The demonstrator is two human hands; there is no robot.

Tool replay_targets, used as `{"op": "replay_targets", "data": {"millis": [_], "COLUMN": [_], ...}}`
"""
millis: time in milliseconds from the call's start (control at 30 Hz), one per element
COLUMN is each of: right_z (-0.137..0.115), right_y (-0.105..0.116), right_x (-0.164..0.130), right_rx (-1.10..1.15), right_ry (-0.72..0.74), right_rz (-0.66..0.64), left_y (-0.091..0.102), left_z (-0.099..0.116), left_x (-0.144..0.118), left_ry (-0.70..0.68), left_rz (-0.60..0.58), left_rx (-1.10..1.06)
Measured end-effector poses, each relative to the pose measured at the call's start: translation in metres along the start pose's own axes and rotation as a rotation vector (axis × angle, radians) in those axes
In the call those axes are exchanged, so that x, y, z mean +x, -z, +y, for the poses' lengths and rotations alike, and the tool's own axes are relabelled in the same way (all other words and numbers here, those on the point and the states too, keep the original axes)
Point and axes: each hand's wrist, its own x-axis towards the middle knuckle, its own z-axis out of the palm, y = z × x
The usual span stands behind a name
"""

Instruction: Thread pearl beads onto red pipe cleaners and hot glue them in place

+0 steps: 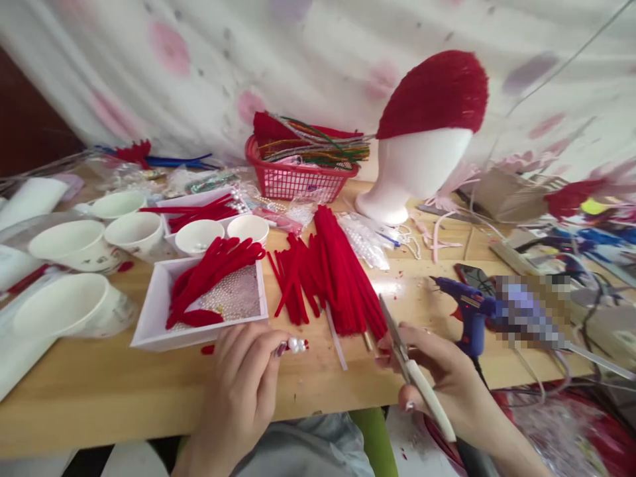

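My left hand [238, 387] pinches a small piece with white beads and a red tip [297, 345] just above the table's near edge. My right hand [442, 387] grips white-handled scissors [412, 368]; their blades point up and left, toward the bottom of a pile of red pipe cleaners [328, 271] lying in the middle of the wooden table [99, 384]. The two hands are a short gap apart.
A white tray [152, 324] with red pipe cleaners and beads sits left of the pile. Several white paper cups [69, 242] stand at the left. A red basket [293, 179], a foam head with a red cap [422, 132] and a blue glue gun [470, 311] are nearby.
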Motion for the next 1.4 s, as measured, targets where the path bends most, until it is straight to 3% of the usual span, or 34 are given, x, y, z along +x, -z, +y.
{"op": "replay_targets", "data": {"millis": [133, 267, 633, 833, 1400], "right_z": [-0.011, -0.009, -0.005, -0.005, 0.002], "right_y": [0.005, 0.004, 0.0, 0.001, 0.003], "right_x": [0.008, 0.012, 0.015, 0.017, 0.014], "right_rx": [-0.668, -0.837, -0.78, -0.806, -0.748], "right_ry": [0.42, 0.494, 0.489, 0.497, 0.483], "right_rz": [-0.072, -0.171, -0.295, -0.326, -0.339], "left_y": [-0.003, -0.002, 0.0, -0.002, -0.002], "left_z": [0.006, 0.011, 0.005, 0.012, 0.013], "left_x": [-0.001, 0.002, 0.001, 0.003, 0.006], "left_ry": [-0.012, -0.04, -0.12, -0.04, -0.027], "left_rz": [0.026, 0.054, 0.028, 0.063, 0.049], "left_rx": [0.075, 0.146, 0.177, 0.159, 0.137]}}
